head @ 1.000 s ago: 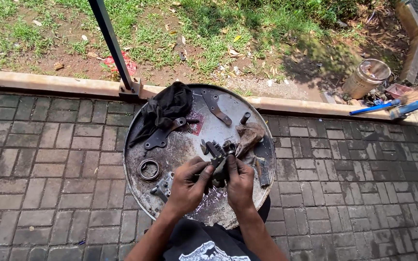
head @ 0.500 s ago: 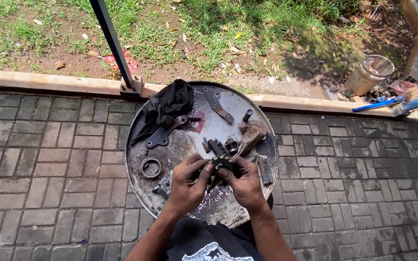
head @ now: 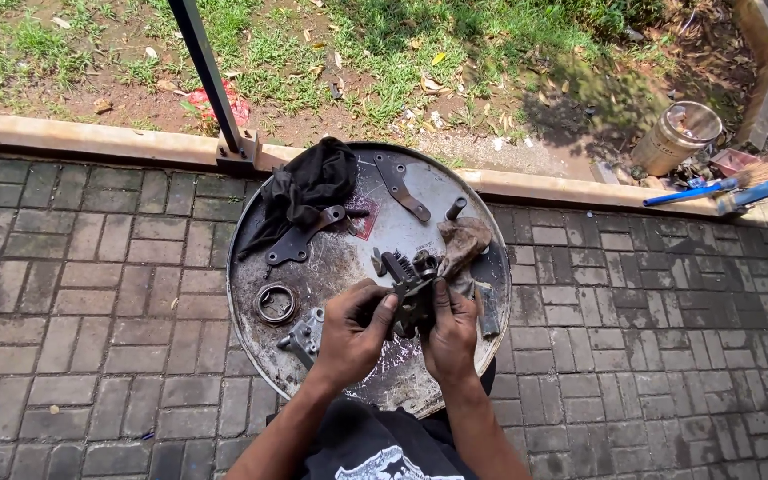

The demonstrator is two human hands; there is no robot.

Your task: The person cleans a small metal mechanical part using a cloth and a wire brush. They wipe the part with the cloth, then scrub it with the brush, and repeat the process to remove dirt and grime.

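Both my hands grip one dark, greasy metal machine part (head: pixel 412 293) over the round top of a metal drum (head: pixel 437 182). My left hand (head: pixel 353 333) holds its left side with the thumb on top. My right hand (head: pixel 452 327) clasps its right side. On the drum lie a black cloth (head: pixel 308 188), a flat dark bracket (head: pixel 300 242), a curved metal strap (head: pixel 399 185), a round ring (head: pixel 275 303), a grey cast piece (head: pixel 306 333) and a brown rag (head: pixel 464 242).
The drum stands on grey brick paving next to a concrete kerb (head: pixel 82 138). A dark metal post (head: pixel 211 80) rises behind it. Grass and dirt lie beyond. A tin can (head: pixel 679 135) and a blue-handled broom (head: pixel 731 185) are at the far right.
My hands have shifted slightly toward me and turned the metal part between them. The camera view has tilted a little; the items on the drum stay put.
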